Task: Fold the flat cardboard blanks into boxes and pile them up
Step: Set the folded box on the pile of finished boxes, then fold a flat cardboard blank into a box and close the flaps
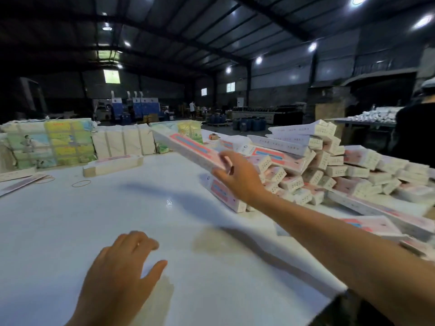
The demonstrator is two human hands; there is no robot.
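My right hand (237,177) reaches forward over the white table (94,227) and grips the near end of a long folded box (188,147), white with a pink and blue panel, held in the air and slanting toward the far left. Just to the right lies a big pile of folded boxes (329,170), their ends facing me. A stack of flat blanks (113,164) lies on the table at the left. My left hand (122,274) hovers low over the near table, fingers relaxed and spread, holding nothing.
Wrapped bundles of printed sheets (49,142) and plain white bundles (122,142) line the table's far edge. Rubber bands (81,183) lie at the left. More boxes (372,227) lie near my right forearm. A person in dark clothes (416,128) stands at far right.
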